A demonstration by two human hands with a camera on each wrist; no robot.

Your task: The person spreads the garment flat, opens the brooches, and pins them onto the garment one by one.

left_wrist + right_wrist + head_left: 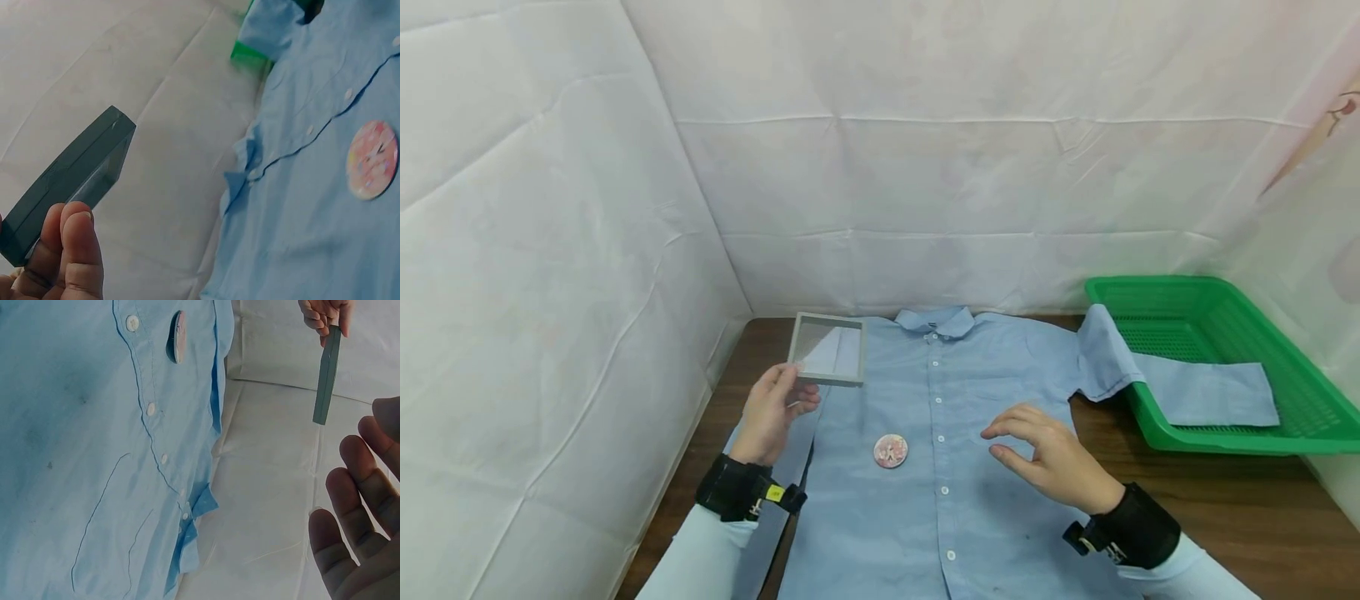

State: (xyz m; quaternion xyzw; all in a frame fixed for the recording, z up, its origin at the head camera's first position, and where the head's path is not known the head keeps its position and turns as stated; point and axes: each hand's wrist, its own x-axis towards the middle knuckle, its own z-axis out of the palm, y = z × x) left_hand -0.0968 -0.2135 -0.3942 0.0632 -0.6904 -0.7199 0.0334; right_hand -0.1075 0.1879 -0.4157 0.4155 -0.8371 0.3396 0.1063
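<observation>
My left hand [771,417] grips a square grey-green frame [827,382] by its lower left corner, thumb in front and fingers behind. The frame is held up over the shirt's left shoulder area, and its pane shows white and pale blue. In the left wrist view the frame [69,169] appears edge-on. A light blue button-up shirt [880,383] lies spread on the table, collar away from me. On it rests a round pink patterned disc [891,451], left of the buttons. Over the shirt's right side hovers my right hand [1052,454], fingers loosely bent and holding nothing.
A green plastic basket [1217,287] stands on the right of the brown wooden table [1225,492]. The shirt's right sleeve [1210,392] drapes over its rim and into it. White cloth walls [962,175] rise behind and at the left.
</observation>
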